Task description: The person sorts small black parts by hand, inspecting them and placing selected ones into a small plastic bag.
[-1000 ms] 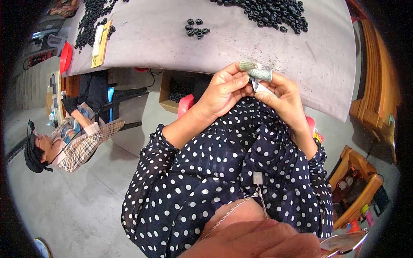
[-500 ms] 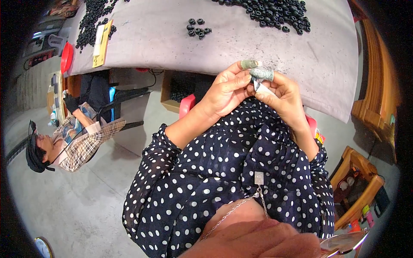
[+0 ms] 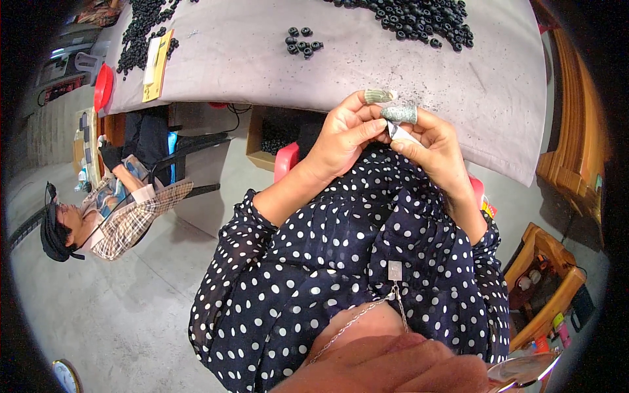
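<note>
My two hands meet just off the near edge of the cloth-covered table. My left hand is closed in a pinch, thumb and fingers together; whatever small piece it holds is hidden behind the fingertips. In my right hand is a small blade with a pale, flat grip, its dark tip pointing at the left thumb. Greenish covers wrap a finger on each hand. Beyond them on the cloth lies a small group of black ring-shaped pieces, touching neither hand.
A big heap of black pieces lies at the far right, another heap at the far left beside a yellow card. A cardboard box stands under the table edge. At left another person sits; wooden furniture stands right.
My left hand has turned slightly, its thumb now nearer the blade's tip. The dark bit seen between the fingertips is more hidden. My right hand stays almost in place.
</note>
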Motion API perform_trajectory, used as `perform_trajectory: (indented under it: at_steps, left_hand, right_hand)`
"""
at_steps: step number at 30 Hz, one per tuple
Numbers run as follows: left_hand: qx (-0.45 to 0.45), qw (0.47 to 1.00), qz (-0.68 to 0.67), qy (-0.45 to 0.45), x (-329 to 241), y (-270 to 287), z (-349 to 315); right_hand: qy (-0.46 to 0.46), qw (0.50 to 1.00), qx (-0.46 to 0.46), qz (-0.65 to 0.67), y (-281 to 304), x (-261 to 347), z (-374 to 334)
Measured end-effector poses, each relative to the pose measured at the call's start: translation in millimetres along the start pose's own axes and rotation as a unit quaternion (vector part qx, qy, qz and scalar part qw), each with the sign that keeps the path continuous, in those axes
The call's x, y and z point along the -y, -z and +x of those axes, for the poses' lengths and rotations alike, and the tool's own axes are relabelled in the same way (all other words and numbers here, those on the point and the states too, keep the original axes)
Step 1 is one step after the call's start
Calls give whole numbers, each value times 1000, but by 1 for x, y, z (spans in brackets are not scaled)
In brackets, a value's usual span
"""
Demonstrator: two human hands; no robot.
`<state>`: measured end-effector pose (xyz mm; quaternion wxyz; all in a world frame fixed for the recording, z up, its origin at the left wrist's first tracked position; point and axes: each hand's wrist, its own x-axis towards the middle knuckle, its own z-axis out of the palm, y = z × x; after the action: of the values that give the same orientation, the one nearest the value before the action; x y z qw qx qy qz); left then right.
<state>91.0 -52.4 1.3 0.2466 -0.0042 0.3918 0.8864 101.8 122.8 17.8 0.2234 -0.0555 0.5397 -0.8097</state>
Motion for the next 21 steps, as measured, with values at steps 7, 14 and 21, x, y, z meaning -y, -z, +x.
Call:
perform_trajectory:
  at_steps: [7,14,21]
  left_hand:
    - [-17,996,77,-33,0,0,-3]
    - [20,997,-67,27,0,4,0]
    - [-8,991,-126,52,5,7,3]
  right_hand:
    - [-15,999,14,-34,-2,2,-1]
    - [-79,996,24,14,7,8,2]
    - [-32,999,29,-4,0,5,0]
